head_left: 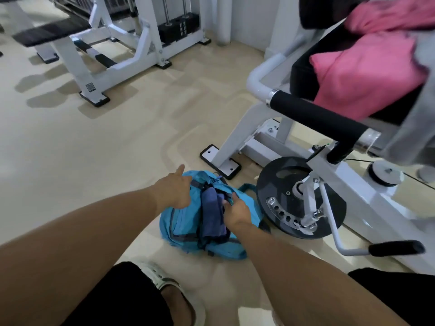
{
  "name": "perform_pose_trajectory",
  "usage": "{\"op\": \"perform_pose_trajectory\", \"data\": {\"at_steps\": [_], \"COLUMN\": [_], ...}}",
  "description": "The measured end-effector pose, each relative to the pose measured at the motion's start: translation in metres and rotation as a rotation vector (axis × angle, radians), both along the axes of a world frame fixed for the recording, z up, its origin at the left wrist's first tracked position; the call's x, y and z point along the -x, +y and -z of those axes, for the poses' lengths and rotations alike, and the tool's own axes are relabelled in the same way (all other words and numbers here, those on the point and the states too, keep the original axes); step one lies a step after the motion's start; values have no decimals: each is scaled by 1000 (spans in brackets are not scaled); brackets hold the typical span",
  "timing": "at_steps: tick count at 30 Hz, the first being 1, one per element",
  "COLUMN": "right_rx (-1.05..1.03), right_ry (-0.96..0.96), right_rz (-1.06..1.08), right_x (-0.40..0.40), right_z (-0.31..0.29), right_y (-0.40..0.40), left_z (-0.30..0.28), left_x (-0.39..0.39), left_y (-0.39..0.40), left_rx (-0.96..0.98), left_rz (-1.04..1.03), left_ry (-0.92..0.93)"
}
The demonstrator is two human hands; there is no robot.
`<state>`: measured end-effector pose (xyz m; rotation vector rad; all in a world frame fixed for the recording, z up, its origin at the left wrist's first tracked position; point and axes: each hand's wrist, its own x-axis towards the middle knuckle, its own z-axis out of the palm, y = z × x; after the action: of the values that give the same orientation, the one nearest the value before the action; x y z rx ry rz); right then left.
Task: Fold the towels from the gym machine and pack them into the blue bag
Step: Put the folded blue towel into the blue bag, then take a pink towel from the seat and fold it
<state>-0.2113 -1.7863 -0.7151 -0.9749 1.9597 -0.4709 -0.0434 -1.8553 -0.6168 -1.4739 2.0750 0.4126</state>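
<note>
The blue bag (183, 227) lies on the floor in front of me with its top open. A folded purple-blue towel (213, 212) sits inside the opening. My left hand (173, 192) holds the bag's left edge, thumb sticking up. My right hand (236, 211) pinches the right edge of the opening beside the towel. A pink towel (362, 74) lies draped over the black seat of the gym machine (303, 114) at the upper right, and a grey towel (414, 128) hangs at the right edge.
A black weight plate (282, 184) on the machine stands just right of the bag. The machine's white foot (220, 161) is right behind the bag. Another white machine (106, 48) stands at the back left. My sandalled foot (174, 288) is below the bag.
</note>
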Motion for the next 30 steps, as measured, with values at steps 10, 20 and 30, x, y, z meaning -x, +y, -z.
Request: {"op": "perform_pose_trajectory", "data": {"at_steps": [10, 20, 30], "right_rx": [386, 964, 565], "right_ry": [-122, 214, 948], "right_rz": [-96, -86, 38], "right_x": [16, 87, 167], "right_z": [-192, -350, -329], "right_y": [-2, 52, 48], "left_z": [-119, -200, -197], "left_x": [51, 128, 190], "left_y": [18, 71, 74], "left_rx": [405, 480, 442], "left_rz": [-456, -377, 93], "left_ry": [1042, 1595, 1318]}}
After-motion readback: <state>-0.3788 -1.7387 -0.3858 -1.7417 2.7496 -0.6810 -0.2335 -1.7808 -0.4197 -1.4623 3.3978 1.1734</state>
